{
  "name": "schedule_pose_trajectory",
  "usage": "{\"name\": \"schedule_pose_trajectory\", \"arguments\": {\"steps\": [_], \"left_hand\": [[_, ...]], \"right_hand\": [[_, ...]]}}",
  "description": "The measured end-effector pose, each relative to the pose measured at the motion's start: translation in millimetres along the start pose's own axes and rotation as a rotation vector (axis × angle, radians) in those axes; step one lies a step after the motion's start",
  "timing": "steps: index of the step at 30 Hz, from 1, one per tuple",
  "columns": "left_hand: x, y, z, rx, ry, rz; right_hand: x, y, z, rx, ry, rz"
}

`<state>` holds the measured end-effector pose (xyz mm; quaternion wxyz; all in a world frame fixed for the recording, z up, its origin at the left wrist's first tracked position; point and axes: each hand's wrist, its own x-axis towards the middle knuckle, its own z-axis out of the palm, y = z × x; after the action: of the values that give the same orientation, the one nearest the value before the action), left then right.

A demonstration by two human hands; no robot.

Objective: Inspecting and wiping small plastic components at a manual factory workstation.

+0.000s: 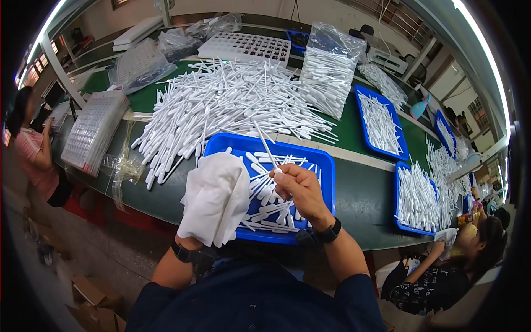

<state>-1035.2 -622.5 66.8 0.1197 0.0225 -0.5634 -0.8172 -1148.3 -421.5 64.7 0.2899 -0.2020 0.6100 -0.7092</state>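
Over the blue tray [326, 166] on the desk [365, 193], our right hand [298, 191] pinches one pipette [265, 145] near its bulb; our left hand [217, 196], closed, grips a soft cloth [213, 213]. We judge the pipette light, flexible, slippery, best held mid-stem.

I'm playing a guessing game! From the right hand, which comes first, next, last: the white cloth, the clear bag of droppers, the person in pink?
From the right hand:
1. White cloth, just left.
2. Clear bag of droppers, far side of the table.
3. Person in pink, far left.
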Motion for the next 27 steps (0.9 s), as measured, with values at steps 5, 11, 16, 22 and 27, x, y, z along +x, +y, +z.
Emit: {"name": "schedule_pose_trajectory", "arguments": {"steps": [5,11,16,22,27], "left_hand": [[-8.3,-4.7,13.7,-0.188,0.039,-0.064],[-18.5,-5.4,2.3,-0.108,-0.035,-0.126],[-9.0,0.8,15.4,0.038,-0.054,-0.072],[-5.8,2.6,21.9,-0.262,-0.068,-0.047],[-6.0,4.0,20.2,-0.28,-0.017,-0.053]], "right_hand": [[-5.9,3.0,-7.4,-0.019,0.031,0.0],[-0.6,-4.1,-20.8,-0.073,0.069,-0.04],[19.2,-10.9,-161.3,-0.351,0.632,-0.244],[23.8,-7.5,-339.8,-1.39,1.039,-0.196],[64.4,-17.7,-289.2,-1.514,0.734,-0.259]]}}
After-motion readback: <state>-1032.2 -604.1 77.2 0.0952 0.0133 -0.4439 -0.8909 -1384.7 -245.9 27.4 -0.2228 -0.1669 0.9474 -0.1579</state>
